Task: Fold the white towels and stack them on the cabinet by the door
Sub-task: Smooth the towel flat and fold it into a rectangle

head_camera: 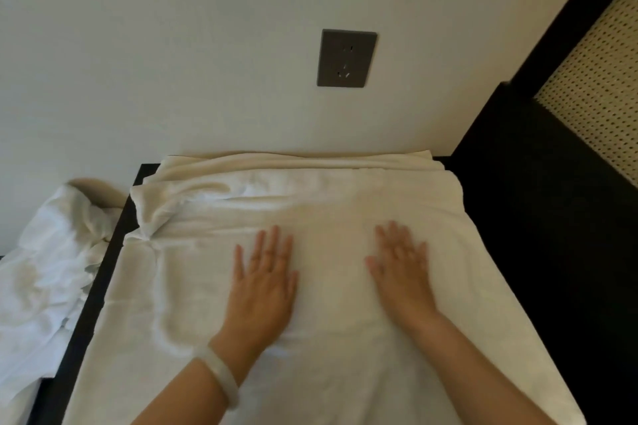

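White towel (328, 286), pressed under left hand (264, 281) (pale bangle (221, 378) at wrist) and right hand (402, 272), both flat, fingers straight, gripping nothing; spread over dark table (86, 321), bunched at far-left corner; crumpled white cloth (45, 269) just left; grey wall socket (346, 58) above.
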Demonstrator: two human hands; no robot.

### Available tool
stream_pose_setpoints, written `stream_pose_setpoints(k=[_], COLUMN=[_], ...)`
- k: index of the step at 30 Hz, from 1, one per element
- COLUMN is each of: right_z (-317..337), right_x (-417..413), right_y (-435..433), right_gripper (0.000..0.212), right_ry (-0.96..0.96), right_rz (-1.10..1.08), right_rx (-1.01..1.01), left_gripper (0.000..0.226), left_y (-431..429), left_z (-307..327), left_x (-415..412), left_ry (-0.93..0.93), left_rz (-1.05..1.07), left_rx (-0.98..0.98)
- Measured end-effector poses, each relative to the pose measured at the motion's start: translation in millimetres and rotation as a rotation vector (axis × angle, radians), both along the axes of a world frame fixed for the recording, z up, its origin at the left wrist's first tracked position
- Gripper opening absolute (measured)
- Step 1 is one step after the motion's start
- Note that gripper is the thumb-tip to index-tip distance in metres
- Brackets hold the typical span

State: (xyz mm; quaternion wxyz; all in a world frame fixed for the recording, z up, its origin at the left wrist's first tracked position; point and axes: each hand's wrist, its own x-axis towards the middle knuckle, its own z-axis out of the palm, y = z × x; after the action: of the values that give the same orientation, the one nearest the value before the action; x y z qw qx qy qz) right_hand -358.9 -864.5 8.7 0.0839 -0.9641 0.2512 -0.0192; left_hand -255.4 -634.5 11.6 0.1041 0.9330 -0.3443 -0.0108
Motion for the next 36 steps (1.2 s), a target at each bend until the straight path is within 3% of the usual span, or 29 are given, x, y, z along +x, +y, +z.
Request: stream_pose_setpoints(k=[3, 9, 12, 15, 18, 24, 31, 36], right_z=[-10.4, 5.0, 20.4, 14.5, -7.3, -12.7, -15.1, -12.9], right_x=[-1.5, -59.5, -54.7, -22.9, -7.1, -13.2, -13.5, -9.9], right_y=[10.0, -113.2, -103.1, -32.2, 40.0, 39.9, 41.3, 45.8], right_gripper=[0.067, 0.067, 0.070, 0.066, 0.063, 0.061, 0.064, 0.065], right_ry=[0.038, 0.138, 0.157, -0.045, -0.023, -0.035, -0.058, -0.032], right_rz=[0.178, -0.385, -0.524, -0.164, 0.168, 0.148, 0.145, 0.118], right_rx=[-0.012, 0.032, 0.006, 0.013, -0.025, -0.065, -0.062, -0.039], left_gripper=[0.060, 0.061, 0.061, 0.061, 0.060, 0.058, 0.066, 0.080], left_y=[-29.3, -28.7, -30.5, -28.9, -28.8, 15.8, 140.9, 129.8], left_z=[-7.8, -14.9, -16.1, -15.4, -13.7, -16.1, -6.0, 3.6], left_x=[-17.5, -18.6, -20.4, -19.4, -19.3, -12.9, 16.1, 16.2], left_ry=[0.019, 0.000, 0.015, 0.006, -0.008, 0.003, 0.064, 0.084], left_rz=[-0.118, -0.113, -0.111, -0.117, -0.127, -0.066, 0.363, 0.553], left_rx=[0.012, 0.029, 0.028, 0.033, 0.030, 0.040, 0.124, 0.144])
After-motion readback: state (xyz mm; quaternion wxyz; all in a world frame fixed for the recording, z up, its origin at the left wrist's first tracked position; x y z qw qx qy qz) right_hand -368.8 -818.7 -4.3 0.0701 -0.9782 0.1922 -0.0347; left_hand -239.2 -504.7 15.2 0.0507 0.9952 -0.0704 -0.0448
